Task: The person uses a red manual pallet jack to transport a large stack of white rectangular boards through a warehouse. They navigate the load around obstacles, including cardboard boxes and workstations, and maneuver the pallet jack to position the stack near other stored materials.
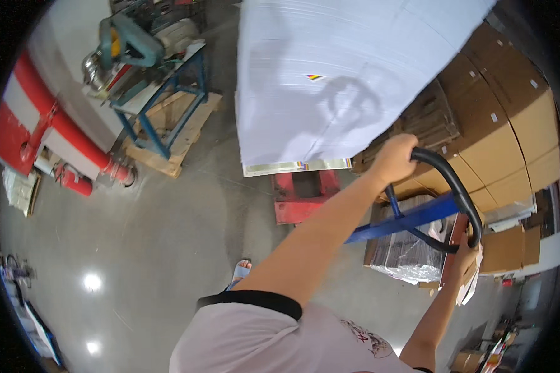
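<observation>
My left hand point(394, 159) is wrapped round the upper end of a black looped handle point(452, 180). Lower down the same loop, my right hand point(465, 260) is closed round its other side. A blue bar point(410, 219) runs from the loop down behind my left forearm, toward the red base point(295, 210) of a pallet jack. Beyond that base rises a tall stack of large white sheets point(292, 105), with printed edges at its bottom. The stack's underside is hidden. My left arm hides the joint between bar and base.
Stacked cardboard boxes point(473, 112) stand to the right, by a plastic-wrapped bundle point(410, 248). At the back left, a blue metal bench point(168, 118) carrying a machine stands on a wooden pallet point(183, 133). A red pipe point(62, 124) and a fire extinguisher point(74, 181) are further left.
</observation>
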The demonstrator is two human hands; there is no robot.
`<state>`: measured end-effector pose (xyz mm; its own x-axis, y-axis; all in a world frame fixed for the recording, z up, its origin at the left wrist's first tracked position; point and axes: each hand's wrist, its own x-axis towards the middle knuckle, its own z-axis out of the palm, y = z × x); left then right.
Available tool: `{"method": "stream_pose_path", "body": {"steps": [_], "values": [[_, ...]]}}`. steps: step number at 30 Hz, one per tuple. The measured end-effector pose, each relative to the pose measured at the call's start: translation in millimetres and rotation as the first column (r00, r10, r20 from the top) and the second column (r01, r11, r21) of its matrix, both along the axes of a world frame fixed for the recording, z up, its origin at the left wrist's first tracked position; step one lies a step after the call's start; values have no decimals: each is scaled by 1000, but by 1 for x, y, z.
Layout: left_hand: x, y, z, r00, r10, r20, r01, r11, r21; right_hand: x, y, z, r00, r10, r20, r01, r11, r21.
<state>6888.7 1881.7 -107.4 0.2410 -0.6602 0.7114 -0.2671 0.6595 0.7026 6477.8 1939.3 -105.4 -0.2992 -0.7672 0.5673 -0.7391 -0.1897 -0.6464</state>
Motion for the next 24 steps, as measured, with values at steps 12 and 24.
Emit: {"method": "stream_pose_path", "body": {"steps": [12,24], "values": [[-42,-85,-9,952,279,125,-297,942,155,0,-102,3,998,60,-32,-63,993,-97],[-88,-130,-15,969,246,-23,-234,944,233,-39,-183,6,961,201,188,-189,979,-80]]}}
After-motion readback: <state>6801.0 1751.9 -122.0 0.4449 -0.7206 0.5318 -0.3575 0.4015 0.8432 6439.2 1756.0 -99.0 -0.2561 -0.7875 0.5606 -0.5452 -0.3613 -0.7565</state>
